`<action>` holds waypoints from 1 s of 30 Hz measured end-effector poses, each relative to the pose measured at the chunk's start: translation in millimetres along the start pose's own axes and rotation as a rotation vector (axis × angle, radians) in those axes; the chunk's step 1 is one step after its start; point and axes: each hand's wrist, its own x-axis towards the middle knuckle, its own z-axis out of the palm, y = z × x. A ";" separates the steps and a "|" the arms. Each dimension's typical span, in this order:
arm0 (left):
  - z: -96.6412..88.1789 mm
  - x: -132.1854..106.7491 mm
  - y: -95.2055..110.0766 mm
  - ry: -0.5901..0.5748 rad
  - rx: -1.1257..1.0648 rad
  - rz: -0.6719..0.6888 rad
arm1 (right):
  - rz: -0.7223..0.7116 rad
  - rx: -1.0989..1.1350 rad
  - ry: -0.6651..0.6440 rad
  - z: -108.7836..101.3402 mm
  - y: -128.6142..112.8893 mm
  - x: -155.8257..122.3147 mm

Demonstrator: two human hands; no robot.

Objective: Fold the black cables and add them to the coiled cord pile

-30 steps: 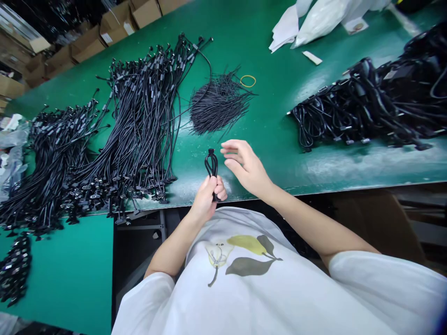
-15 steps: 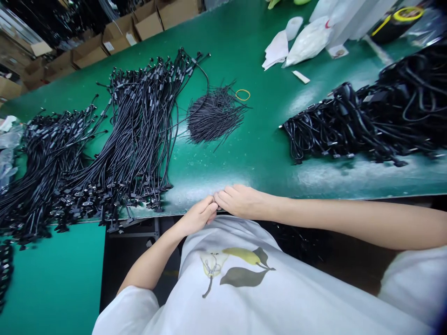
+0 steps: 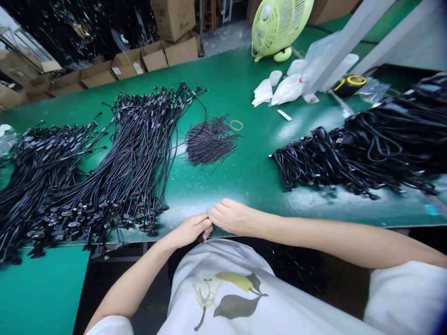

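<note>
At the front edge of the green table (image 3: 244, 186), my left hand (image 3: 193, 228) and my right hand (image 3: 232, 217) meet, fingertips touching. The left fingers are curled in, and a small dark bit shows just under them; whether it is held is unclear. My right fingers are bent closed over the left fingertips, and what they pinch, if anything, is hidden. Beyond the hands lies a loose pile of short thin black ties (image 3: 211, 142). To their left spreads a big heap of straight black cables (image 3: 136, 144) with connectors at both ends.
Coiled black cables (image 3: 321, 160) are piled at the right. A yellow rubber band (image 3: 236, 125) lies beside the ties. Farther back are a white plastic bag (image 3: 288, 90), a black-and-yellow roll (image 3: 350, 85) and a green fan (image 3: 279, 28). Cardboard boxes (image 3: 127, 64) line the far edge.
The view has tipped upward, bringing the whole fan into sight and shifting the table's contents lower. My hands stay together at the table edge, with the fingers slightly shifted.
</note>
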 end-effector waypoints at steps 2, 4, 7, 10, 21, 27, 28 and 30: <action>-0.7 1.8 1.2 0.037 -0.231 0.043 | -0.010 -0.011 -0.001 -8.5 9.2 2.4; 0.0 2.5 3.8 0.099 -0.303 0.069 | 0.023 -0.015 -0.023 -11.8 13.8 4.4; 1.2 2.9 4.8 0.131 -0.260 0.048 | 0.068 -0.007 -0.060 -4.6 9.9 6.1; 2.4 2.5 1.0 0.130 -0.268 -0.016 | 0.059 0.041 -0.076 8.8 1.4 5.6; 5.1 -6.7 5.9 -0.025 -0.467 -0.102 | -0.037 0.139 -0.063 8.1 -0.1 2.5; 12.9 -13.0 10.1 0.261 0.520 0.068 | 0.027 0.119 -0.059 13.5 0.1 3.3; 16.0 -12.5 9.0 0.320 0.717 0.083 | 0.052 0.091 -0.047 14.1 0.2 4.3; 22.4 -9.1 5.6 0.416 0.994 0.078 | 0.087 0.051 -0.025 14.1 0.9 7.0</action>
